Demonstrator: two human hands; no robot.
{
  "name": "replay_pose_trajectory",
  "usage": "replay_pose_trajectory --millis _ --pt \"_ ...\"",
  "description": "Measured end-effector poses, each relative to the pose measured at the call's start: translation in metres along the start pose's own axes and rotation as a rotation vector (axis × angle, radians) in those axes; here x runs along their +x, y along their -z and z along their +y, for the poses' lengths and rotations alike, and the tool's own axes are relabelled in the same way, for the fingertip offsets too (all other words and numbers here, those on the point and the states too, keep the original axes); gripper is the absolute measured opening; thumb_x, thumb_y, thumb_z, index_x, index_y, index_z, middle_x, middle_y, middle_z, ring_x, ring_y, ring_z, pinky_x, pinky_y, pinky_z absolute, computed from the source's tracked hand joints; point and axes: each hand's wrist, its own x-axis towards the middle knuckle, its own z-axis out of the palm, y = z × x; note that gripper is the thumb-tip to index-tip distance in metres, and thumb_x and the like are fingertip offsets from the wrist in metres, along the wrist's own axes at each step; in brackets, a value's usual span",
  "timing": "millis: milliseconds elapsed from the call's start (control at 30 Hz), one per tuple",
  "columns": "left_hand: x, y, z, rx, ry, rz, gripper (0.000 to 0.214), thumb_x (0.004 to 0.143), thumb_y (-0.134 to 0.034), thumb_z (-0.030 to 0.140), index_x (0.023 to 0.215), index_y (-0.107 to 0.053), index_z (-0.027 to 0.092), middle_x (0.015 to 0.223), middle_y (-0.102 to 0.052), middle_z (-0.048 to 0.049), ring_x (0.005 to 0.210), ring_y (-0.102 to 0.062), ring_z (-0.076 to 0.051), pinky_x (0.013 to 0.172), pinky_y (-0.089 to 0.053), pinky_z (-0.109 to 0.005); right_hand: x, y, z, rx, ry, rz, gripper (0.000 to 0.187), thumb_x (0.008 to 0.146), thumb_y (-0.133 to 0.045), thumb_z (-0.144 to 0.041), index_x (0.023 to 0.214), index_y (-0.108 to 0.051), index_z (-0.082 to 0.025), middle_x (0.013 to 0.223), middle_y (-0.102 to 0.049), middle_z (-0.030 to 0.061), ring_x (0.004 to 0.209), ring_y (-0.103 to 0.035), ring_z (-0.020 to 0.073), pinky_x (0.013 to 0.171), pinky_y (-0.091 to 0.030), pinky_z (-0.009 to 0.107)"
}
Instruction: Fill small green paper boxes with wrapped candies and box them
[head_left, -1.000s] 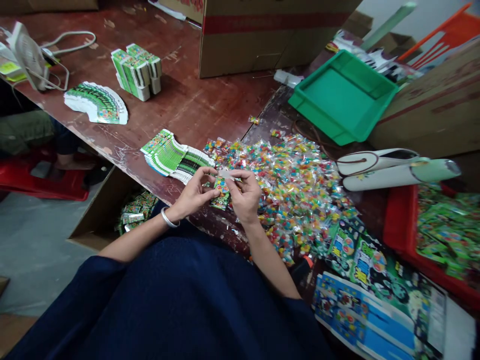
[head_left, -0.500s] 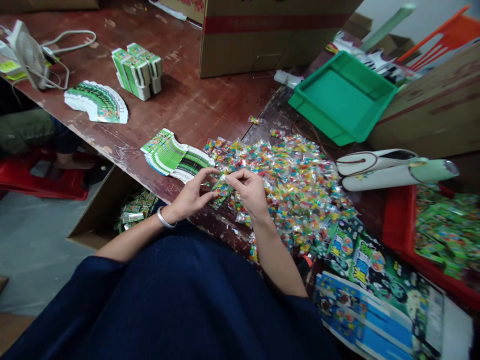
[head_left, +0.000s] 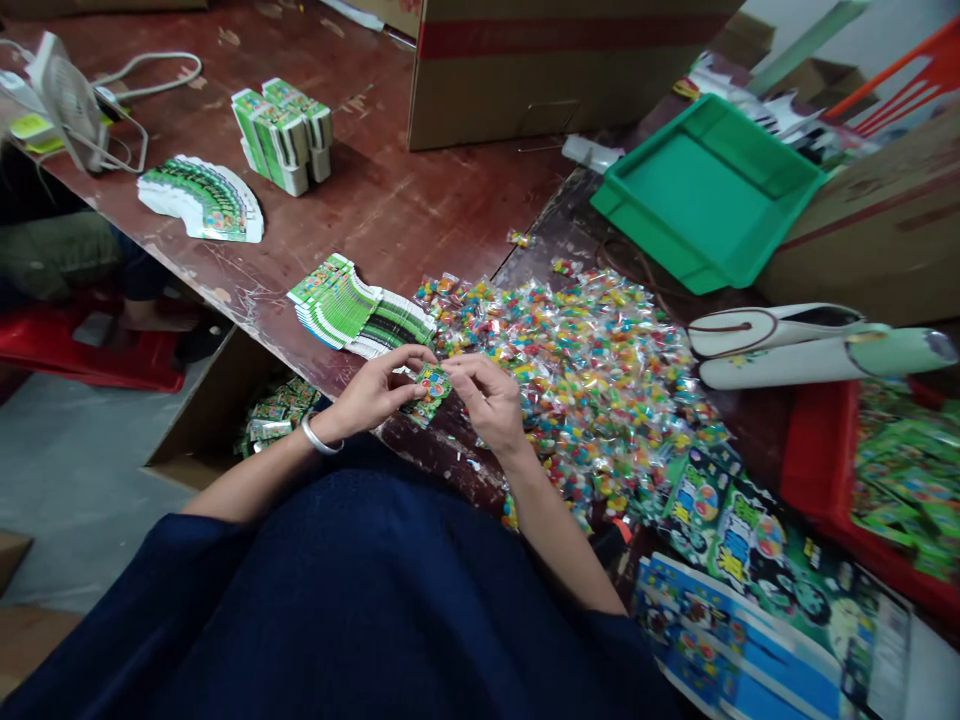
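A small green printed candy box (head_left: 430, 392) is between my two hands, over the table's front edge. My left hand (head_left: 379, 393) is closed around its left side, thumb on the printed face. My right hand (head_left: 491, 402) has its thumb and fingertips pinched at the box's upper right end; whether a flap lies between them is too small to tell. Just beyond my left hand lies a fanned row of flat green-and-white boxes (head_left: 360, 308). Clear packets of colourful candies (head_left: 577, 370) are heaped beyond and to the right of my right hand.
Stacked flat boxes (head_left: 281, 135), another fan (head_left: 206, 200) and a small white fan (head_left: 67, 100) stand farther left. A green tray (head_left: 712, 195), large carton (head_left: 555, 70) and red bin (head_left: 821, 440) lie beyond. Below left, an open carton (head_left: 202, 410) holds filled boxes.
Both hands have shifted slightly left and toward me with the box. Its printed face now shows more fully. The view has also moved a little, with the surroundings appearing farther right.
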Motion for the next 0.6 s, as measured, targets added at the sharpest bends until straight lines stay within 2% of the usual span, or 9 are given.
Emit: replay_pose_trajectory --millis 67,133,233,300,367,500,533,600 --pt "-0.012 0.026 0.012 0.156 0.043 -0.116 0.035 0.096 -0.067 0.028 0.129 -0.065 0.021 0.117 -0.071 -0.0093 0.087 -0.069 -0.017 0.076 -0.059 -0.029 -0.005 0.008 0.005 0.040 -0.081 -0.061 0.032 0.097 -0.070 -0.052 0.116 -0.078 -0.029 0.118 -0.078 0.0080 0.105 -0.075 0.0239 0.088 -0.064 0.041" --pt "-0.029 0.060 0.024 0.377 0.108 -0.237 0.033 0.096 -0.063 0.024 0.129 -0.067 0.020 0.120 -0.074 -0.0098 0.097 -0.071 -0.020 0.087 -0.058 -0.033 -0.009 0.018 0.013 0.077 -0.190 -0.008 0.043 0.094 -0.073 -0.054 0.129 -0.073 -0.029 0.122 -0.077 0.0086 0.104 -0.075 0.0234 0.082 -0.064 0.038" --pt "-0.051 0.113 0.034 0.626 0.270 -0.391 0.034 0.092 -0.065 0.027 0.125 -0.071 0.022 0.113 -0.077 -0.0078 0.098 -0.072 -0.022 0.090 -0.054 -0.034 -0.013 0.030 0.027 0.074 -0.318 0.108 0.038 0.093 -0.073 -0.054 0.120 -0.076 -0.026 0.110 -0.079 0.0081 0.096 -0.075 0.0231 0.077 -0.063 0.036" --pt "-0.052 0.140 0.032 0.688 0.347 -0.388 0.038 0.090 -0.069 0.034 0.126 -0.072 0.023 0.110 -0.079 -0.0074 0.096 -0.072 -0.023 0.089 -0.053 -0.034 -0.013 0.032 0.033 0.045 -0.358 0.078 0.035 0.093 -0.072 -0.053 0.110 -0.078 -0.024 0.102 -0.080 0.0075 0.087 -0.074 0.0223 0.075 -0.062 0.036" --pt "-0.038 0.158 0.023 0.718 0.359 -0.232 0.039 0.088 -0.071 0.040 0.123 -0.074 0.021 0.108 -0.079 -0.0087 0.095 -0.071 -0.024 0.087 -0.052 -0.033 -0.011 0.028 0.035 0.021 -0.364 0.006 0.034 0.093 -0.072 -0.052 0.108 -0.079 -0.023 0.097 -0.079 0.0069 0.082 -0.074 0.0217 0.072 -0.061 0.036" --pt "0.023 0.179 -0.005 0.880 0.336 0.336 0.029 0.083 -0.077 0.038 0.099 -0.073 0.015 0.089 -0.074 -0.0079 0.081 -0.062 -0.022 0.073 -0.042 -0.030 -0.004 0.014 0.029 -0.008 -0.323 -0.086 0.031 0.092 -0.073 -0.048 0.108 -0.079 -0.022 0.099 -0.080 0.0077 0.086 -0.075 0.0228 0.073 -0.061 0.036" --pt "0.039 0.183 -0.012 0.915 0.351 0.416 0.027 0.078 -0.081 0.037 0.092 -0.072 0.016 0.083 -0.072 -0.0059 0.079 -0.059 -0.021 0.071 -0.039 -0.029 -0.003 0.012 0.026 -0.018 -0.311 -0.094 0.030 0.093 -0.072 -0.047 0.108 -0.079 -0.022 0.100 -0.080 0.0078 0.087 -0.075 0.0229 0.073 -0.061 0.036" --pt "0.065 0.191 -0.023 0.939 0.402 0.463 0.030 0.068 -0.089 0.034 0.072 -0.065 0.017 0.065 -0.060 -0.0007 0.074 -0.052 -0.019 0.068 -0.032 -0.028 -0.004 0.010 0.023 -0.029 -0.304 -0.099 0.029 0.093 -0.071 -0.047 0.107 -0.079 -0.023 0.102 -0.081 0.0079 0.085 -0.075 0.0227 0.072 -0.060 0.035"
